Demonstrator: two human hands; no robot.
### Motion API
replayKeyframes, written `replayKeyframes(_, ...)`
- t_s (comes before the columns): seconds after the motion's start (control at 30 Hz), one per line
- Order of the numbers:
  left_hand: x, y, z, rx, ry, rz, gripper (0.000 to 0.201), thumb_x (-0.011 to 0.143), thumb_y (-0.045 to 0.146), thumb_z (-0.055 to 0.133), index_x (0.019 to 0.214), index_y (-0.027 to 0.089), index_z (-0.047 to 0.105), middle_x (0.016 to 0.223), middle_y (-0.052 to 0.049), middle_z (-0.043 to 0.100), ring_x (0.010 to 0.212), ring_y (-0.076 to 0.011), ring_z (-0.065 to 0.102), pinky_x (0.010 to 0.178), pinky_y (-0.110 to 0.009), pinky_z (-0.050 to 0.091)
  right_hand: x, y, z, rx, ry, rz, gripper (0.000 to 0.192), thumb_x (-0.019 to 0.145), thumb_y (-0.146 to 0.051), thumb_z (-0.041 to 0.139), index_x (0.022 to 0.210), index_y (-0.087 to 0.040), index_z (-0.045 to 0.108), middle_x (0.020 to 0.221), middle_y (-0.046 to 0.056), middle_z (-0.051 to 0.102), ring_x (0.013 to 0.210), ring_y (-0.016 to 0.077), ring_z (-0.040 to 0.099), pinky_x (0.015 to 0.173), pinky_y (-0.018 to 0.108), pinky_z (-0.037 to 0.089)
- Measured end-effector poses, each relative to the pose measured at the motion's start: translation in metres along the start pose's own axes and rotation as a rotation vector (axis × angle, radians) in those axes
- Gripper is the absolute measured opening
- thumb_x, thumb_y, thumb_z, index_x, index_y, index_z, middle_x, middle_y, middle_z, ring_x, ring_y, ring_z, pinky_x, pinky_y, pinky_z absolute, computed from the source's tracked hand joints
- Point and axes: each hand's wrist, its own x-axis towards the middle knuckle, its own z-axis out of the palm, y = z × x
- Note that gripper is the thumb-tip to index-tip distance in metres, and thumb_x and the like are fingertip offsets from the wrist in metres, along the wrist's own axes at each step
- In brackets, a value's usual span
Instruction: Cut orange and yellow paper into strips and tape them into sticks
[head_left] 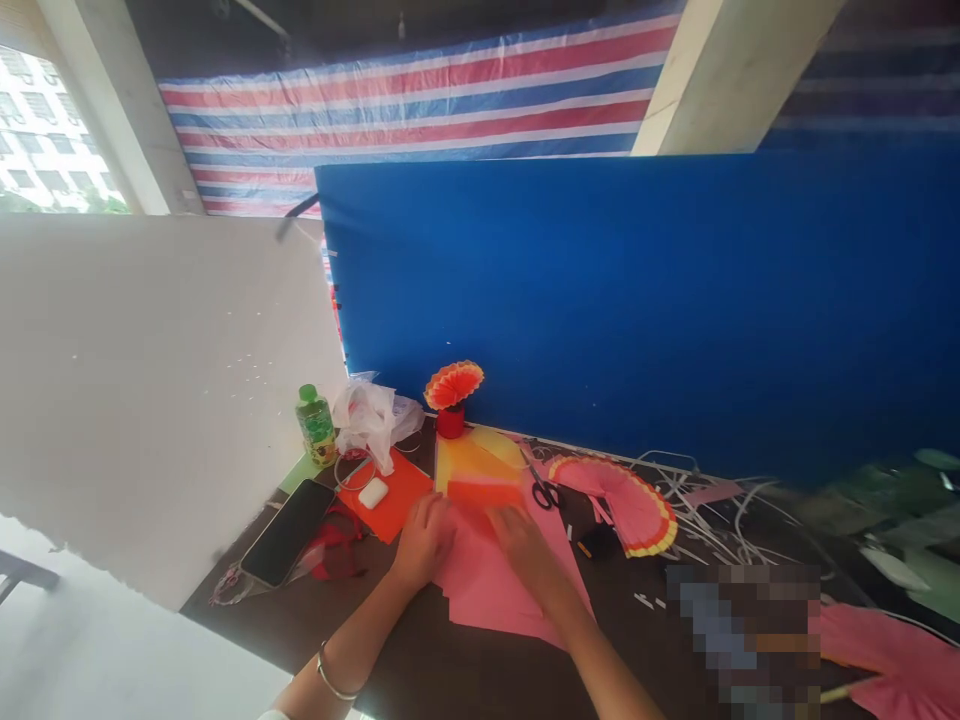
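Both hands lay flat on the stack of pink paper [495, 590], left hand [424, 540] and right hand [525, 545] pressing the folded orange sheet [484, 492] beside the scissors [541, 490]. She seemed mid-crease; the next fold needed aligned edges and firm pressure.

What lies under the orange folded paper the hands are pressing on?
Under the orange folded paper lie pink sheets and a yellow sheet; anything beneath the stack is covered.

Two hands [424, 540] [525, 545]; two paper fans [454, 383] [622, 495]; one bottle [315, 425]; one phone [287, 532]; one scissors [541, 487].
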Motion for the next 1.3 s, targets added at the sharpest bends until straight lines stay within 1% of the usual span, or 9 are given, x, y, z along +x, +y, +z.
replayKeyframes(0.07,0.000,0.002,0.001,0.005,-0.044,0.079,0.038,0.081,0.020,0.045,0.119,0.022,0.047,0.125,-0.010,0.047,0.121,-0.0249,0.037,0.097,-0.045,0.034,-0.022,-0.007,-0.002,-0.006,-0.062,-0.043,0.040,0.076,-0.004,0.038,0.103,-0.023,0.059,0.090,0.006,0.064,0.085,0.0212,0.055,0.083,0.038,0.042)
replayKeyframes(0.17,0.001,0.006,0.002,-0.024,-0.195,0.202,0.027,0.084,0.020,0.045,0.105,0.027,0.059,0.116,-0.004,0.057,0.114,-0.0233,0.046,0.095,-0.042,0.037,-0.039,-0.014,-0.001,0.027,-0.115,-0.035,0.029,0.082,-0.011,0.039,0.099,-0.023,0.060,0.087,0.005,0.064,0.083,0.0203,0.056,0.081,0.038,0.043)
replayKeyframes(0.23,0.001,0.006,0.002,-0.047,-0.256,0.231,0.025,0.086,0.021,0.043,0.102,0.027,0.061,0.106,-0.003,0.063,0.109,-0.0215,0.051,0.091,-0.040,0.041,-0.043,-0.016,0.001,0.064,-0.122,0.001,0.024,0.085,-0.017,0.040,0.093,-0.023,0.061,0.087,0.005,0.064,0.083,0.0204,0.056,0.079,0.038,0.044)
replayKeyframes(0.3,0.000,0.005,0.000,-0.070,-0.268,0.230,0.025,0.087,0.023,0.042,0.102,0.026,0.062,0.101,-0.003,0.065,0.107,-0.0204,0.053,0.091,-0.038,0.042,-0.044,-0.017,0.003,0.118,-0.114,0.059,0.021,0.086,-0.021,0.041,0.090,-0.023,0.062,0.089,0.005,0.063,0.085,0.0202,0.055,0.080,0.038,0.043)
replayKeyframes(0.53,-0.002,0.002,-0.005,-0.165,-0.251,0.111,0.019,0.083,0.023,0.047,0.092,0.023,0.064,0.103,-0.003,0.065,0.101,-0.0184,0.056,0.088,-0.036,0.044,-0.049,-0.015,0.006,0.219,-0.058,0.207,0.018,0.084,-0.026,0.045,0.079,-0.021,0.061,0.093,0.006,0.060,0.091,0.0194,0.055,0.083,0.035,0.044)
replayKeyframes(0.77,0.001,0.001,-0.003,-0.269,-0.211,-0.017,0.016,0.081,0.025,0.050,0.076,0.020,0.064,0.100,-0.005,0.062,0.097,-0.0178,0.054,0.085,-0.033,0.045,-0.049,-0.013,0.004,0.265,-0.023,0.294,0.021,0.084,-0.027,0.043,0.078,-0.020,0.061,0.102,0.008,0.056,0.097,0.0192,0.054,0.088,0.036,0.043)
replayKeyframes(0.93,0.004,0.000,-0.003,-0.277,-0.187,-0.055,0.013,0.079,0.025,0.053,0.071,0.019,0.060,0.097,-0.006,0.060,0.099,-0.0193,0.052,0.087,-0.037,0.044,-0.050,-0.008,0.008,0.316,0.044,0.401,0.016,0.078,-0.031,0.049,0.071,-0.020,0.059,0.108,0.010,0.053,0.097,0.0214,0.054,0.080,0.036,0.048)
replayKeyframes(1.13,0.002,-0.003,0.002,-0.270,-0.157,-0.050,0.013,0.082,0.022,0.048,0.078,0.019,0.060,0.101,-0.006,0.058,0.101,-0.0195,0.050,0.089,-0.038,0.043,-0.050,-0.004,0.008,0.308,0.036,0.420,0.017,0.081,-0.029,0.044,0.069,-0.020,0.053,0.112,0.011,0.051,0.103,0.0219,0.052,0.085,0.037,0.045)
replayKeyframes(1.3,0.000,-0.008,0.010,-0.246,-0.122,-0.135,0.014,0.079,0.028,0.052,0.085,0.018,0.061,0.103,-0.008,0.057,0.101,-0.0218,0.051,0.090,-0.040,0.044,-0.051,-0.003,0.010,0.263,0.074,0.399,0.014,0.077,-0.027,0.049,0.066,-0.020,0.050,0.108,0.012,0.052,0.099,0.0228,0.054,0.083,0.038,0.046)
